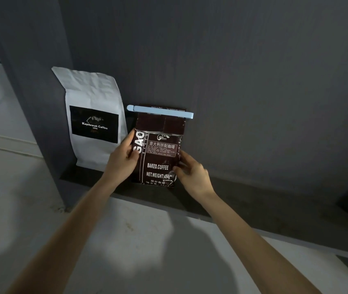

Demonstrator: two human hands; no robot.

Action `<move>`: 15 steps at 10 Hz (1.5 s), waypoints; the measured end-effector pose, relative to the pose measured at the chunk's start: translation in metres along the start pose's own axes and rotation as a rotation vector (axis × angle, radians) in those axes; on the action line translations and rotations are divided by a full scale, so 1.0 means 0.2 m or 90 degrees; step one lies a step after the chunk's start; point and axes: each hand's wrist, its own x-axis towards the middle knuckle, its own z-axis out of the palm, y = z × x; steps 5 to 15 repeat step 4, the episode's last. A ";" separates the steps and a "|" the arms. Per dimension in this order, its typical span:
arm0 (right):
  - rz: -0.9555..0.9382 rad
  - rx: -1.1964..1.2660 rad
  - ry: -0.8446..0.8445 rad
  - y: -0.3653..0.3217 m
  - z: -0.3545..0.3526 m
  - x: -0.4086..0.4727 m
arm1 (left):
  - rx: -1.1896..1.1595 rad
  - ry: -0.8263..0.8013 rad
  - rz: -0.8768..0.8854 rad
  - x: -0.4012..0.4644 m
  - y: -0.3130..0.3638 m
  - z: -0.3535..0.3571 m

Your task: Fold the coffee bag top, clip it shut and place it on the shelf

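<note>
A dark brown coffee bag (160, 160) stands upright on the dark shelf (243, 200), leaning toward the grey back wall. Its top is folded over and a light blue clip (160, 111) is clamped across the fold. My left hand (124, 160) grips the bag's left edge, thumb on the front. My right hand (192, 175) holds the bag's lower right edge with its fingers on the front.
A taller white coffee bag (94, 115) with a black label stands on the shelf just left of the brown bag, almost touching my left hand. A grey upright panel (30, 81) closes the shelf's left end. A pale counter (147, 251) lies below the shelf.
</note>
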 end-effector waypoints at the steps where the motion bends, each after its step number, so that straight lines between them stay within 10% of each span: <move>1: 0.017 0.011 -0.020 -0.03 -0.03 -0.03 | 0.012 0.013 0.027 -0.01 0.05 0.00; 15: 0.072 -0.059 -0.046 -0.14 -0.19 -0.16 | 0.174 0.037 0.068 -0.06 0.15 0.01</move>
